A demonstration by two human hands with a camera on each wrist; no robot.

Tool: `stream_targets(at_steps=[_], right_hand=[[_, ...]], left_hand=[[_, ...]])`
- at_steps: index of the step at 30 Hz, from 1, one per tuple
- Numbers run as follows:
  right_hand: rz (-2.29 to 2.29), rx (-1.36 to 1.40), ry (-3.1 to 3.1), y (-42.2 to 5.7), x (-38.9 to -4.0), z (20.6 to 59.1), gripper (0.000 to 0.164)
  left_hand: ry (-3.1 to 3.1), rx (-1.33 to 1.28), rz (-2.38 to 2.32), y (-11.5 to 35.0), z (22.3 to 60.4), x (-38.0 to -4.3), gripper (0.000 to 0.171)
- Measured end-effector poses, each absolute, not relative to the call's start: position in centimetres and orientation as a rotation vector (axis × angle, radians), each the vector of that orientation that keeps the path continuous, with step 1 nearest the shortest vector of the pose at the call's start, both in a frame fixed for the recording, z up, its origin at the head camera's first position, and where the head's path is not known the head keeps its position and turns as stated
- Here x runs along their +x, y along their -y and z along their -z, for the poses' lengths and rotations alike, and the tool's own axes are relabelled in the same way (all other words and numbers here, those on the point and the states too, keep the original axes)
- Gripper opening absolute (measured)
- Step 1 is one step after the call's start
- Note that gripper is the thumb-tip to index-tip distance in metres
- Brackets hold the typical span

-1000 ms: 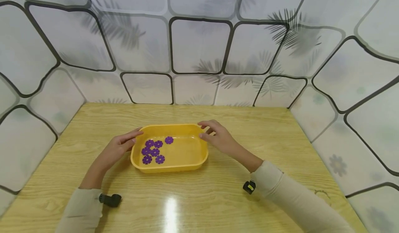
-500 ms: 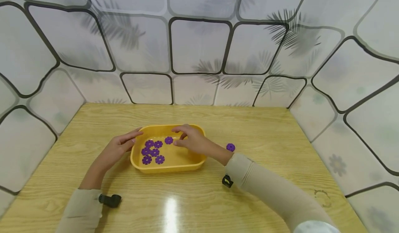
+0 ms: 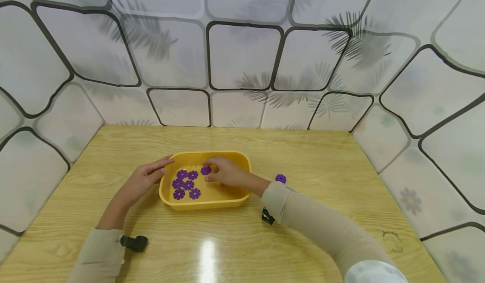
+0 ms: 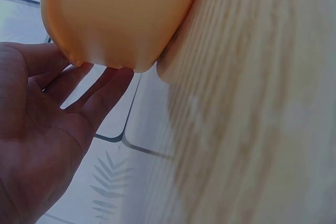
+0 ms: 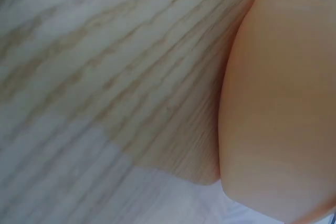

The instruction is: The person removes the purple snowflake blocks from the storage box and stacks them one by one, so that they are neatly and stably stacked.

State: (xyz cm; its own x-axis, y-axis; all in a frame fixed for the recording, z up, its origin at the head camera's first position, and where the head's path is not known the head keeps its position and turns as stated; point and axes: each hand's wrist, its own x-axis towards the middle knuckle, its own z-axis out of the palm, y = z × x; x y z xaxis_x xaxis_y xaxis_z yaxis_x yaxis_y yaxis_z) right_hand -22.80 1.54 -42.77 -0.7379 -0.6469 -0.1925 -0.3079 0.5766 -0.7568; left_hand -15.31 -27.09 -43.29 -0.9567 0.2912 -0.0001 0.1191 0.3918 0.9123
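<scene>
A yellow plastic tray [image 3: 212, 206] stands on the table with several purple notched flower discs [image 3: 188, 185] in its left half. My left hand [image 3: 142, 180] rests at the tray's left end; its extended fingers [image 4: 105, 90] touch the wall and rim in the left wrist view. My right hand [image 3: 227, 172] reaches inside over the tray's right half. Its forefinger and thumb stand apart around one purple flower disc [image 3: 206, 170], which lies on the tray floor. The right wrist view shows the tray's outer wall [image 5: 278, 103], with the hand outside the picture.
One more purple flower disc [image 3: 281, 178] lies on the wood-grain table [image 3: 235, 249], right of the tray and just beyond my right sleeve [image 3: 314, 220]. A patterned wall covering [image 3: 242, 55] rises behind the table and along both sides.
My right hand has left the tray's right rim and moved left inside, to the disc nearest the middle. The disc on the table has come into view. My left hand has stayed put.
</scene>
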Motion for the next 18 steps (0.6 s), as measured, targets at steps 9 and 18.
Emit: stream_targets(at_steps=[9,18], right_hand=[[1.005,-0.689,-2.321,-1.4,-22.6,42.7,0.041],[0.786,-0.827,-2.481,-0.4,-23.0,43.3,0.042]], left_hand=[[-2.482,0.366,-1.608,27.0,43.3,-15.3,0.044],[-2.490,0.375,-1.604,26.9,43.1,-15.2,0.044]])
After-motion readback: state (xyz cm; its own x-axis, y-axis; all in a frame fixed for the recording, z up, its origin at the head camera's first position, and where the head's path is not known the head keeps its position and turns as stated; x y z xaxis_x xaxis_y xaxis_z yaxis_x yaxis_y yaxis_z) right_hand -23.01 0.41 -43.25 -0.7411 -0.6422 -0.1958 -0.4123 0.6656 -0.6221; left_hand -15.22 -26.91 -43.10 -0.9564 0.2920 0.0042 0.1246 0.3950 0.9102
